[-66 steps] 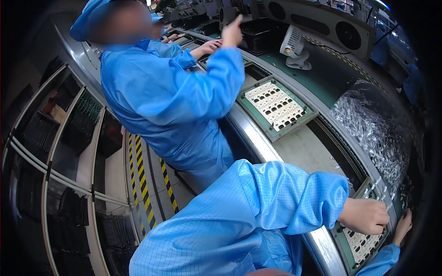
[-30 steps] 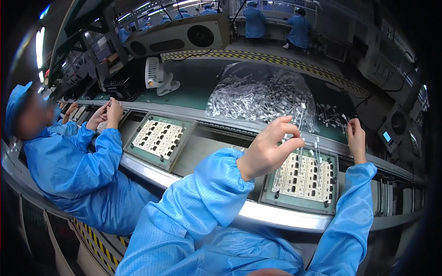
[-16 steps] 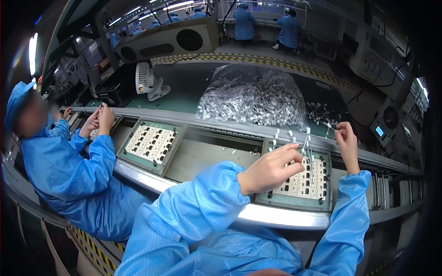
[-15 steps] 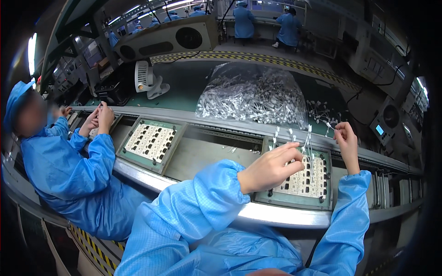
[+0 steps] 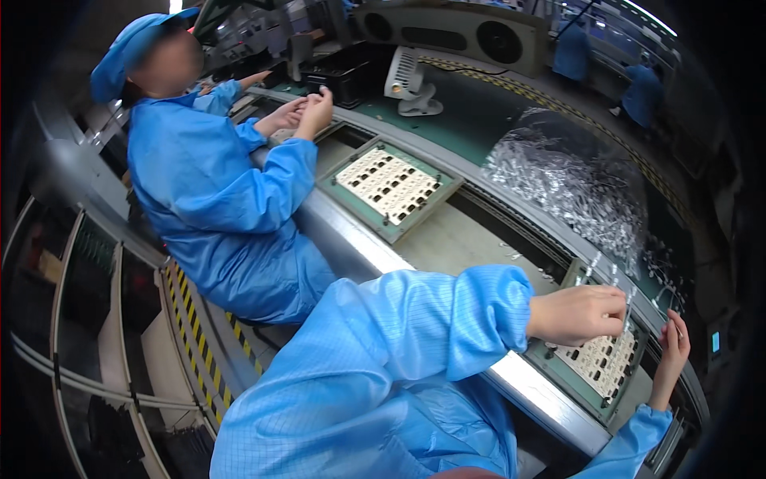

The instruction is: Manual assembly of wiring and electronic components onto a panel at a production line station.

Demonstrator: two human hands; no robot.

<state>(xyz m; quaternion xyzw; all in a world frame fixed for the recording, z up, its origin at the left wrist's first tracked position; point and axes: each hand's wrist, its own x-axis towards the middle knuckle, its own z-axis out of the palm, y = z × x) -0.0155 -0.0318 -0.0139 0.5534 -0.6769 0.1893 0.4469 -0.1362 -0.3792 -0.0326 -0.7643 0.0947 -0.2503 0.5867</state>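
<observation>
On my feed, the left hand (image 5: 578,315) curls over the framed white board (image 5: 600,364) — grip hidden from me; the right hand (image 5: 674,342) bunches its fingers near loose wires (image 5: 664,270) — pinching, I can't tell

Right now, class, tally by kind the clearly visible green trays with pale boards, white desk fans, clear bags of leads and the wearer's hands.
Green trays: 2
White desk fan: 1
Clear bag of leads: 1
Wearer's hands, left and right: 2
Total: 6
Any further trays: too hidden.

Factory: assembly line (image 5: 467,239), circuit boards (image 5: 388,183)
</observation>
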